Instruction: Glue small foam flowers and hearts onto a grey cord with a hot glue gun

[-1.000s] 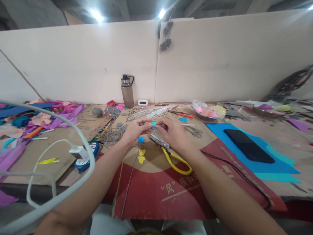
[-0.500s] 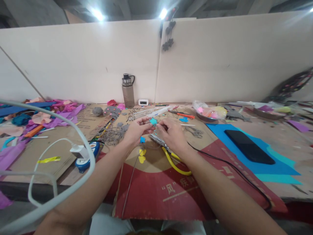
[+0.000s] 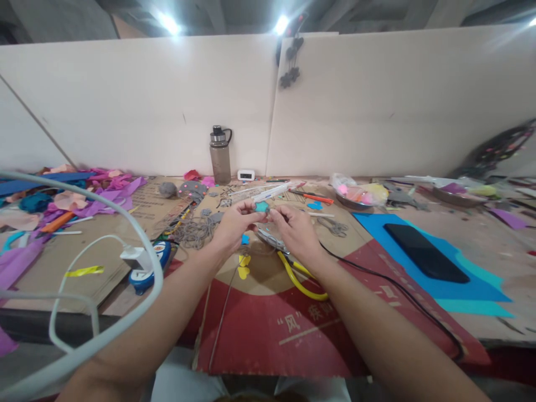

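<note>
Above the middle of the surface, my left hand [image 3: 232,223] and right hand [image 3: 295,229] meet fingertip to fingertip. Both are pinched on a small teal flower-shaped cut-out [image 3: 262,207], which is held clear of the surface between them. The left thumb and forefinger grip its left edge and the right fingertips close on its right edge. Whether anything else is pinched with it is too small to tell.

Directly below the hands lie a small blue cut-out [image 3: 245,239] and two yellow heart-like cut-outs [image 3: 243,267], loose on a red-and-tan cardboard sheet [image 3: 268,329]. Yellow-handled metal pliers [image 3: 299,279] rest just beside my right wrist.

I judge the work as part done: several shapes are cut, one is in hand, and the loose ones are not yet joined to anything.

A tangle of grey cord [image 3: 196,230] lies to the left. Farther out are:
- a white plug-in charger [image 3: 133,258];
- purple paper scraps [image 3: 104,195];
- a grey water bottle [image 3: 220,155] at the back wall;
- a black phone [image 3: 425,252] on a blue sheet [image 3: 473,282], to the right.
</note>
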### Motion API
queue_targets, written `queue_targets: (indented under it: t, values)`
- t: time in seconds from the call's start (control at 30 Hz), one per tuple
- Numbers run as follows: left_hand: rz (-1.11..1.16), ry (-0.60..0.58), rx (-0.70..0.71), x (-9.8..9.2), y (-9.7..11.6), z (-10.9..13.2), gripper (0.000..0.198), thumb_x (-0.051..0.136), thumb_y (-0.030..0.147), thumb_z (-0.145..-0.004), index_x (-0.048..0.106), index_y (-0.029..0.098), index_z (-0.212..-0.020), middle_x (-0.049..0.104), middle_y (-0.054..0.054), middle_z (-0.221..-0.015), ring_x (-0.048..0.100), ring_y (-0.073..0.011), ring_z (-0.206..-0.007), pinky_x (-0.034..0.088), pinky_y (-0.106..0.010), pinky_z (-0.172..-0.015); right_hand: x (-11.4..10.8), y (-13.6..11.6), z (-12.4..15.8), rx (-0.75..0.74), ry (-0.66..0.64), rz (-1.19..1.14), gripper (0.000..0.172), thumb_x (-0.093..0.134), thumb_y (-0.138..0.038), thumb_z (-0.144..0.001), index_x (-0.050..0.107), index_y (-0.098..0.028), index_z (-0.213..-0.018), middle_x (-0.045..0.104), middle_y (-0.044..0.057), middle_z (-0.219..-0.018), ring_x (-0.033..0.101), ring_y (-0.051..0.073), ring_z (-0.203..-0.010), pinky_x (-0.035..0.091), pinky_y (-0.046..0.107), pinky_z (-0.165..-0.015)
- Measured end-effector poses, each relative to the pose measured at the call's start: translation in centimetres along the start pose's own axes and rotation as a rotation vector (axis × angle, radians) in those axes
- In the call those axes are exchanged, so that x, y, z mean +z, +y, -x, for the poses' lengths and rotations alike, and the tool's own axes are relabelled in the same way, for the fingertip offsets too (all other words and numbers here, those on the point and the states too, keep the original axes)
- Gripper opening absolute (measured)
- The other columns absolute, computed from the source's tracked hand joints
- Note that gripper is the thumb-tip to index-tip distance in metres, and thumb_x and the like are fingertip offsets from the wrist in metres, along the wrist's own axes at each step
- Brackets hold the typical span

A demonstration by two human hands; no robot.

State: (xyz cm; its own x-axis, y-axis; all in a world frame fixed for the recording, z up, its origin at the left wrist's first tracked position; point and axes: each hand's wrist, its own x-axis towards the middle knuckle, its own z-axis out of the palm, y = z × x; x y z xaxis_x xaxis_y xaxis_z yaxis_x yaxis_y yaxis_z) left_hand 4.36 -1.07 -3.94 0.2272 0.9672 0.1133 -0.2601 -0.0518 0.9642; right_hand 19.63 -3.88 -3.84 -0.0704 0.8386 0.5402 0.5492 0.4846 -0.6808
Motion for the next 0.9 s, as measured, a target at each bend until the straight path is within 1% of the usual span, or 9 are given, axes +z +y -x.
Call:
queue_targets:
  t: [0.13, 0.27, 0.4, 0.63, 0.77, 0.83, 0.9]
  values:
    - [-0.001, -0.017, -0.017, 0.05, 0.05, 0.10, 0.036, 0.082, 0.026, -0.057, 0.059, 0.016, -0.084, 0.067, -0.001, -0.074, 0.067, -0.0151, -0.069, 0.043, -0.020, -0.050, 0.07, 0.14, -0.16, 0.011, 0.002, -0.084, 0.031, 0.044, -0.034, -0.091, 0.063, -0.020, -0.071, 0.068, 0.002, -0.073, 0.060, 0.016, -0.069, 0.040, 0.028, -0.067]
    - [-0.021, -0.012, -0.017, 0.21, 0.08, 0.23, 0.035, 0.082, 0.028, -0.056, 0.058, 0.015, -0.078, 0.065, 0.000, -0.070, 0.065, -0.0131, -0.065, 0.044, -0.020, -0.051, 0.17, 0.18, -0.18, 0.065, 0.020, -0.141, 0.036, 0.044, -0.037, -0.091, 0.058, -0.020, -0.063, 0.064, 0.001, -0.065, 0.056, 0.015, -0.064, 0.039, 0.027, -0.065]
    - [-0.045, -0.010, -0.028, 0.49, 0.19, 0.39, 0.036, 0.083, 0.028, -0.055, 0.059, 0.014, -0.078, 0.065, 0.000, -0.070, 0.062, -0.0110, -0.060, 0.046, -0.021, -0.051, 0.27, 0.18, -0.03, 0.100, 0.031, -0.164, 0.041, 0.044, -0.041, -0.091, 0.056, -0.020, -0.058, 0.057, -0.001, -0.058, 0.052, 0.014, -0.059, 0.037, 0.026, -0.061]
    - [-0.064, -0.002, -0.013, 0.74, 0.02, 0.46, 0.033, 0.082, 0.028, -0.054, 0.058, 0.015, -0.072, 0.061, 0.003, -0.062, 0.056, -0.0086, -0.054, 0.044, -0.020, -0.049, 0.42, 0.36, -0.02, 0.121, 0.023, -0.174, 0.046, 0.043, -0.046, -0.091, 0.055, -0.020, -0.056, 0.057, -0.001, -0.057, 0.050, 0.013, -0.056, 0.036, 0.027, -0.059]
    - [-0.059, -0.015, 0.000, 0.59, -0.28, 0.36, 0.035, 0.082, 0.027, -0.053, 0.060, 0.015, -0.077, 0.063, 0.002, -0.066, 0.057, -0.0096, -0.057, 0.045, -0.021, -0.051, 0.40, 0.25, -0.11, 0.136, 0.032, -0.213, 0.047, 0.043, -0.047, -0.090, 0.053, -0.020, -0.053, 0.056, 0.000, -0.055, 0.050, 0.013, -0.056, 0.037, 0.027, -0.060]
    - [-0.057, -0.033, -0.002, 0.66, -0.18, 0.43, 0.038, 0.083, 0.027, -0.053, 0.063, 0.015, -0.084, 0.066, 0.000, -0.071, 0.058, -0.0103, -0.059, 0.045, -0.021, -0.052, 0.41, 0.26, -0.13, 0.146, 0.040, -0.217, 0.047, 0.044, -0.047, -0.090, 0.051, -0.021, -0.052, 0.054, -0.001, -0.053, 0.049, 0.013, -0.055, 0.036, 0.027, -0.058]
    - [-0.073, -0.058, -0.010, 0.83, 0.10, 0.58, 0.039, 0.083, 0.028, -0.053, 0.067, 0.014, -0.086, 0.067, -0.002, -0.073, 0.058, -0.0102, -0.060, 0.046, -0.021, -0.053, 0.45, 0.41, -0.13, 0.151, 0.042, -0.215, 0.047, 0.044, -0.048, -0.090, 0.050, -0.021, -0.052, 0.053, -0.001, -0.052, 0.048, 0.013, -0.054, 0.036, 0.027, -0.057]
